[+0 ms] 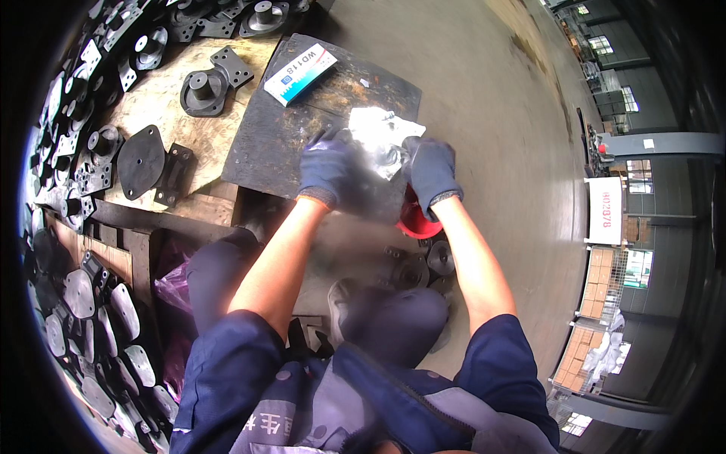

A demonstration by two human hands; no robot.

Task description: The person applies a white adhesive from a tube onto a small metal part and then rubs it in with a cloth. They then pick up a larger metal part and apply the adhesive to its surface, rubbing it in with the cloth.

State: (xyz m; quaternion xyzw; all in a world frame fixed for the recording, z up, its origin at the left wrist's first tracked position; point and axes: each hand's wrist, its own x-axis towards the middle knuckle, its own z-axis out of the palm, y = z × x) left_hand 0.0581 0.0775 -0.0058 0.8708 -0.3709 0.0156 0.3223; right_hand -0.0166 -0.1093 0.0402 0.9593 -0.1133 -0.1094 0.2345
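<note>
A bright white crumpled sheet (372, 130), perhaps paper or thin plastic, lies over the dark worn board (265, 144) between my gloved hands. Its glare hides the detail. My right hand (432, 168), in a dark blue glove, is closed at the sheet's right edge, fingers bent against it. To the left of the sheet is my left hand (327, 168), in the same kind of glove; its fingers are smeared and partly hidden. A red round container (417, 222) shows below my right hand. A white and blue box (301, 74) rests on the board's far part.
Black metal brackets with round bosses (201, 89) stand on a wooden board (170, 79) at left. Many more metal parts (79, 295) crowd the left rim. A purple plastic bag (174, 280) hangs near my left knee. Concrete floor (499, 136) stretches right, toward racks with cartons (597, 276).
</note>
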